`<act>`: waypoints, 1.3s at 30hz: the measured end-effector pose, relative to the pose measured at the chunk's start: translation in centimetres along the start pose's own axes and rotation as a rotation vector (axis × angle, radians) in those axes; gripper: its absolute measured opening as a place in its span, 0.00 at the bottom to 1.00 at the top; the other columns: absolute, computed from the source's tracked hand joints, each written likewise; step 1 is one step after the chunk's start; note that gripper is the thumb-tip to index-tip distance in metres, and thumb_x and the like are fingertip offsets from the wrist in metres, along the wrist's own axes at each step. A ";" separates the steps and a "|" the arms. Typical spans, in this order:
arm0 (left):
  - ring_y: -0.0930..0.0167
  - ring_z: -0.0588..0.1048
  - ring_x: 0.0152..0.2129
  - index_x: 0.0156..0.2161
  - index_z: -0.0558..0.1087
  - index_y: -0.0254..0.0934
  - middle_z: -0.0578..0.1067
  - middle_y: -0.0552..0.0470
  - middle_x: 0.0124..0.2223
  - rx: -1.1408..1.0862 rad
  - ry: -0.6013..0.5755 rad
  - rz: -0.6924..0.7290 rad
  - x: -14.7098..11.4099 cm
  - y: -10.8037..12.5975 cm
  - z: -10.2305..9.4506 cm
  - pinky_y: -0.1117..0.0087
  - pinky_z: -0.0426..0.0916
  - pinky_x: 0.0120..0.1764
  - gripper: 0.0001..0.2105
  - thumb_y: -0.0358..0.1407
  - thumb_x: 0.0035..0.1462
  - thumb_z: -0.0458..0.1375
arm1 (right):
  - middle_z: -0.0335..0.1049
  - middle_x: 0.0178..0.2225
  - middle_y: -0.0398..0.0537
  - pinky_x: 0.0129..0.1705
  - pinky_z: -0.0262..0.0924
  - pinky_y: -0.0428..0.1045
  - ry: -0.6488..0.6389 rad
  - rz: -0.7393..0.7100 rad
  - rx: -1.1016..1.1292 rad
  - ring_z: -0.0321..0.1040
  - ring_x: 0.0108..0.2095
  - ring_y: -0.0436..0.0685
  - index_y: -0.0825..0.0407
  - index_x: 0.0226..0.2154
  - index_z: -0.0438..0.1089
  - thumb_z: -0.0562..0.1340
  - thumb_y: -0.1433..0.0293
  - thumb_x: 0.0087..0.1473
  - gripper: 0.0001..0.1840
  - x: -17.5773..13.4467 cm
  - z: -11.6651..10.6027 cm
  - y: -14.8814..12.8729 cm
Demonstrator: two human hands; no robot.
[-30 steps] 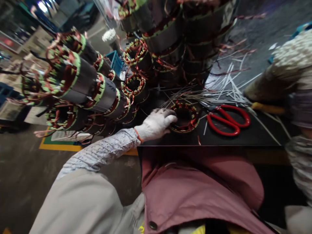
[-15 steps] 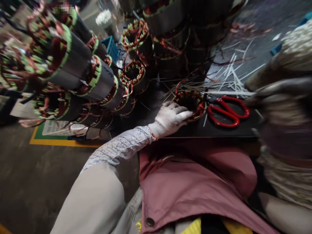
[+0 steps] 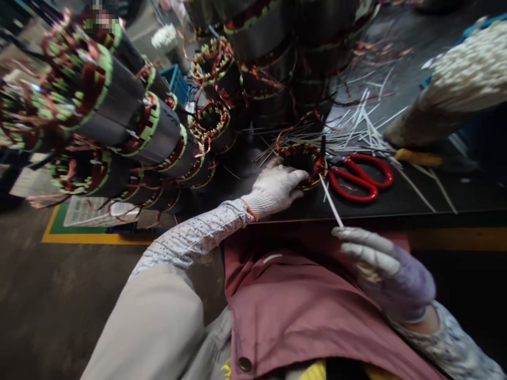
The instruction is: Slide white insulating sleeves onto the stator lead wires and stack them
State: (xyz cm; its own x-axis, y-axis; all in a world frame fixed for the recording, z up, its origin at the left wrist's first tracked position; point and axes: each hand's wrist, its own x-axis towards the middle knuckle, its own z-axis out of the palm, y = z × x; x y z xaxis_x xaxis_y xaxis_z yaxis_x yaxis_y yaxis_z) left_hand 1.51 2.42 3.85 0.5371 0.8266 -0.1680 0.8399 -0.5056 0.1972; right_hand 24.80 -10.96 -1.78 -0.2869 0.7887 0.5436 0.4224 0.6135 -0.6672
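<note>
A small motor stator point(image 3: 304, 153) with copper windings stands at the bench's front edge. My left hand point(image 3: 277, 186), in a white glove, lies over its near left rim with the fingers curled round it. My right hand point(image 3: 390, 269), in a white and purple glove, is in front of the bench edge and pinches a thin white cord point(image 3: 331, 203). The cord slants up to the left, and its far end meets the stator's right rim. Whether that end goes into the windings I cannot tell. Red-handled scissors point(image 3: 356, 182) lie just right of the stator.
Stacked stators point(image 3: 158, 126) lie on their sides at left, with more standing behind point(image 3: 261, 79). Loose white strips point(image 3: 360, 126) are scattered beyond the scissors. A thick bundle of white cords point(image 3: 467, 68) leans at right, near a yellow handle point(image 3: 419, 157).
My right hand has come from the bundle at the far right down toward the stator and now holds a white cord. My left hand stays on the stator rim. The view has shifted slightly.
</note>
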 end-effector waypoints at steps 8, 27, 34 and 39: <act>0.62 0.76 0.55 0.69 0.64 0.37 0.81 0.45 0.53 -0.021 -0.011 -0.045 0.0 -0.1 -0.6 0.59 0.57 0.68 0.30 0.40 0.64 0.63 | 0.79 0.51 0.47 0.54 0.76 0.50 -0.030 -0.062 -0.014 0.78 0.52 0.56 0.42 0.54 0.71 0.59 0.82 0.60 0.25 -1.1 1.0 0.0; 0.64 0.78 0.53 0.67 0.67 0.38 0.82 0.45 0.52 -0.013 0.018 0.006 -0.1 -0.5 -0.4 0.58 0.58 0.69 0.27 0.39 0.65 0.62 | 0.81 0.48 0.49 0.50 0.76 0.45 0.035 0.024 0.098 0.80 0.48 0.54 0.47 0.51 0.73 0.60 0.82 0.60 0.21 -0.9 0.7 -0.6; 0.64 0.77 0.55 0.67 0.65 0.39 0.81 0.46 0.53 -0.021 0.042 0.005 -0.4 -0.6 -0.2 0.59 0.57 0.69 0.27 0.41 0.66 0.61 | 0.81 0.47 0.47 0.47 0.77 0.45 0.043 0.002 0.158 0.80 0.46 0.53 0.46 0.48 0.75 0.61 0.80 0.61 0.18 1.5 2.3 0.4; 0.64 0.78 0.53 0.67 0.65 0.38 0.81 0.46 0.52 -0.032 0.016 0.019 -0.3 -0.7 -0.2 0.58 0.56 0.69 0.27 0.40 0.66 0.61 | 0.81 0.48 0.45 0.49 0.77 0.45 0.034 0.054 0.185 0.80 0.48 0.53 0.43 0.53 0.74 0.61 0.82 0.60 0.24 0.8 0.4 -0.2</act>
State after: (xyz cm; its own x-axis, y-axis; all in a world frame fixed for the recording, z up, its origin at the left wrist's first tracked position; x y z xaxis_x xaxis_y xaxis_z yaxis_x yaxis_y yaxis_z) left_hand 0.73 2.64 3.97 0.5511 0.8211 -0.1486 0.8267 -0.5131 0.2309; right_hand 24.13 -10.47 -1.45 -0.2377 0.8210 0.5191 0.2702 0.5692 -0.7765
